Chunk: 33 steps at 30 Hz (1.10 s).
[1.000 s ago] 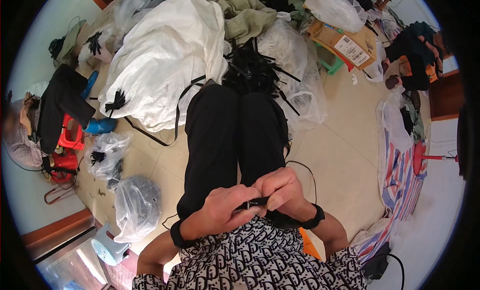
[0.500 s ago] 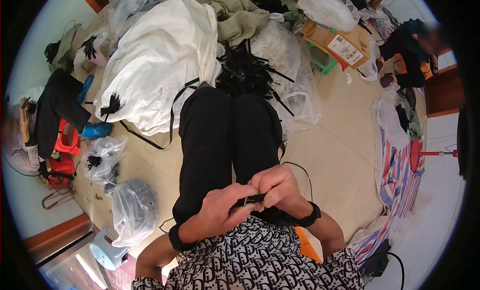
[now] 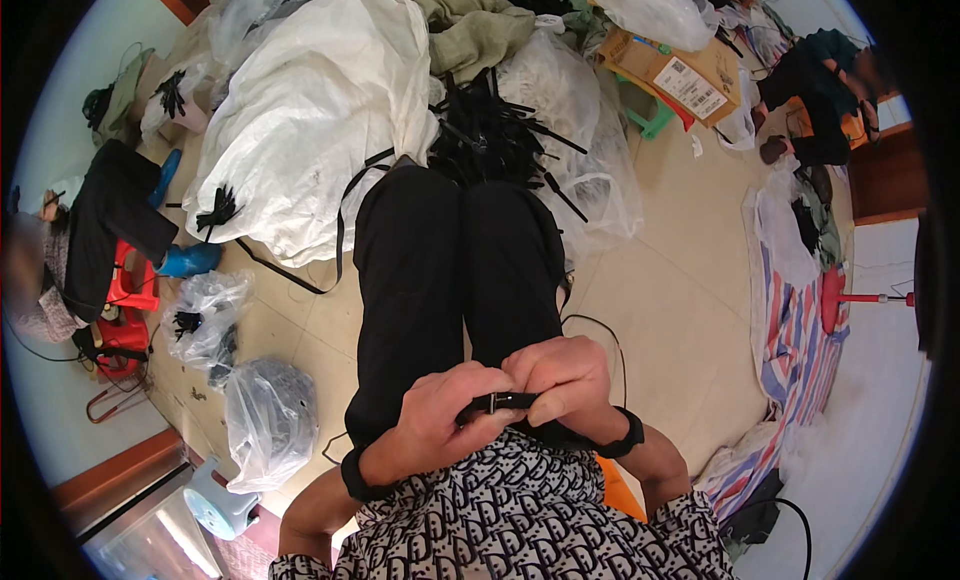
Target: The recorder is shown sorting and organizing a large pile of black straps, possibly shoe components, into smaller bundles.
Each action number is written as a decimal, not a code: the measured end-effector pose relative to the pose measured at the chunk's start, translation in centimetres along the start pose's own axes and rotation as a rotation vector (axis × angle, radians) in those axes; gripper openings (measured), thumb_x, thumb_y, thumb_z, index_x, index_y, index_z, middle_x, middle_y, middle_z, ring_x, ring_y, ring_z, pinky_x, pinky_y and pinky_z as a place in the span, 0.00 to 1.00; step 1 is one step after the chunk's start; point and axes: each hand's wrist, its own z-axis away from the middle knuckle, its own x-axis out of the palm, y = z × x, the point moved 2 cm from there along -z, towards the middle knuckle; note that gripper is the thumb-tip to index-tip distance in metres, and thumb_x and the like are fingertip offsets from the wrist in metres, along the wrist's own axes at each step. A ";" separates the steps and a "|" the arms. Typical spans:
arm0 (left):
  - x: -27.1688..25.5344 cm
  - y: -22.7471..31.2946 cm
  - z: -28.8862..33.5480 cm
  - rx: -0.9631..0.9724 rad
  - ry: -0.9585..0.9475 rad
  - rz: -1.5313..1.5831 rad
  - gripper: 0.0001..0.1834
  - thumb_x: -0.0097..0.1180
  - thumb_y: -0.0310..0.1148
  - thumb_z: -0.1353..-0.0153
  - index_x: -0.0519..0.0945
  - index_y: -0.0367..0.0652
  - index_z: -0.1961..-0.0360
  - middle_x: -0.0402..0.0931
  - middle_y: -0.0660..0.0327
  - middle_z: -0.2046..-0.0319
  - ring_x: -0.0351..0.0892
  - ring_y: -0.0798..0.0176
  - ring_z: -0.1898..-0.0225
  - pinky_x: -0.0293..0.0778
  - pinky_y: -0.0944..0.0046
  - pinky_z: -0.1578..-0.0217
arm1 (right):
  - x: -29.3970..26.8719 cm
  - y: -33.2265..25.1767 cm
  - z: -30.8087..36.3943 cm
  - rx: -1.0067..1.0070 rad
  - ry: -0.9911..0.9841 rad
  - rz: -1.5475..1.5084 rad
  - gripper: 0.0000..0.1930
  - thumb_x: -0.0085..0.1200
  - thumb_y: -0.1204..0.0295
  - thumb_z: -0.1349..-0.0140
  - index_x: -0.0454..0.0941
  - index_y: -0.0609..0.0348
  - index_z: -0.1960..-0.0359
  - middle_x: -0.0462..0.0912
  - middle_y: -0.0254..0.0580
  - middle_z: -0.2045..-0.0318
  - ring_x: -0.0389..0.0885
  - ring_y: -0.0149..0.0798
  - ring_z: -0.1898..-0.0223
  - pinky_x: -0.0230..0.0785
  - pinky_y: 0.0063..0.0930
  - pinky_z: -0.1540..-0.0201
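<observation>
Over my lap, both hands pinch a short black strap (image 3: 518, 401) with a small metal-coloured piece, perhaps a buckle, on it. My left hand (image 3: 438, 412) is closed on the strap's left end, thumb below and fingers curled above. My right hand (image 3: 568, 380) grips the other end between thumb and bent fingers. The two hands almost touch, and the strap's ends are hidden inside them. Beyond my knees lies a heap of black straps (image 3: 480, 130), next to a large white sack (image 3: 310, 120).
Clear plastic bags (image 3: 268, 420) stand on the floor at left, near a light-blue stool (image 3: 215, 505). A person (image 3: 110, 210) sits at far left, another (image 3: 820, 90) at far right. A cardboard box (image 3: 690, 75) rests on a green stool (image 3: 645, 110). Striped sheeting (image 3: 795, 350) lies at right.
The strap has turned a little, so its metal piece faces up more plainly. My fingers have shifted slightly and both hands still grip it. The person at left has moved a little.
</observation>
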 end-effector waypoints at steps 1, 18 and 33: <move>0.0 0.2 -0.3 0.034 -0.020 -0.056 0.13 0.60 0.26 0.57 0.74 0.40 0.67 0.71 0.61 0.79 0.71 0.61 0.81 0.67 0.68 0.81 | -0.2 0.2 0.0 0.038 -0.003 -0.047 0.09 0.61 0.77 0.64 0.73 0.67 0.86 0.76 0.43 0.82 0.75 0.36 0.79 0.64 0.22 0.77; -0.5 0.6 -0.4 0.077 -0.103 -0.264 0.14 0.58 0.25 0.60 0.72 0.41 0.68 0.66 0.62 0.81 0.69 0.63 0.85 0.65 0.68 0.86 | 0.1 0.6 0.2 0.212 0.044 -0.090 0.09 0.59 0.77 0.69 0.71 0.71 0.89 0.73 0.48 0.85 0.71 0.38 0.84 0.63 0.26 0.79; -1.2 1.0 -1.3 0.113 0.055 -0.245 0.15 0.55 0.20 0.60 0.73 0.39 0.67 0.71 0.58 0.75 0.71 0.58 0.76 0.69 0.65 0.77 | -0.4 0.2 -1.4 0.216 0.010 -0.134 0.08 0.59 0.81 0.66 0.71 0.69 0.88 0.74 0.44 0.82 0.73 0.34 0.79 0.64 0.21 0.76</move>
